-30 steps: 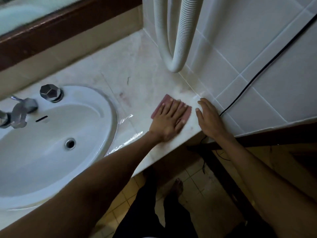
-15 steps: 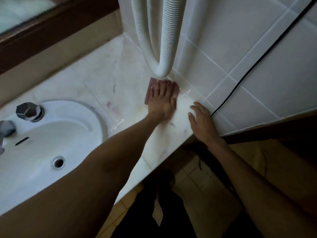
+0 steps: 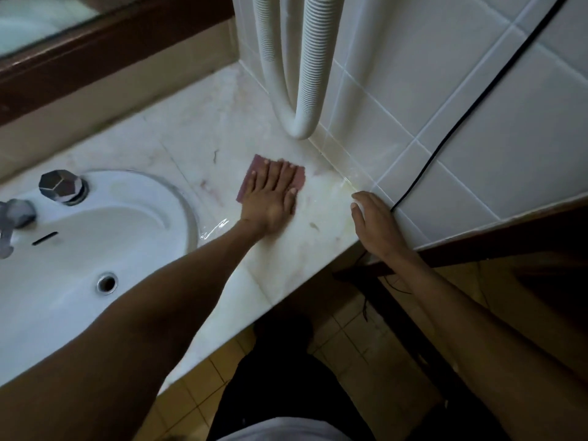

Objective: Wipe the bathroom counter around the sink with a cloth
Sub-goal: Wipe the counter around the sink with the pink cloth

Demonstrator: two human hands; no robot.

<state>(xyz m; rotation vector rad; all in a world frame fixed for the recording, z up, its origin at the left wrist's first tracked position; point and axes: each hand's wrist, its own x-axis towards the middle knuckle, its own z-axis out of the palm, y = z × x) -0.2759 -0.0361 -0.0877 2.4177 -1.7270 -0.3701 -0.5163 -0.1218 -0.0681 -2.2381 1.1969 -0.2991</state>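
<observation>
A pink cloth (image 3: 257, 166) lies flat on the pale marble counter (image 3: 197, 138), right of the white oval sink (image 3: 63, 256). My left hand (image 3: 270, 198) presses on it, fingers spread, covering most of it. At the counter's right end my right hand (image 3: 375, 224) rests flat where the counter meets the tiled wall, holding nothing.
A looped white corrugated hose (image 3: 302, 90) hangs just beyond the cloth. A black cable (image 3: 445, 144) runs down the white tiled wall (image 3: 477, 90). The tap handle (image 3: 62, 186) and faucet (image 3: 12, 218) stand at the sink's back. A wet patch (image 3: 216, 227) glistens beside the sink rim.
My left hand slid the cloth from the front edge back to the hose, then forward and left again. My right hand stayed at the counter's right end.
</observation>
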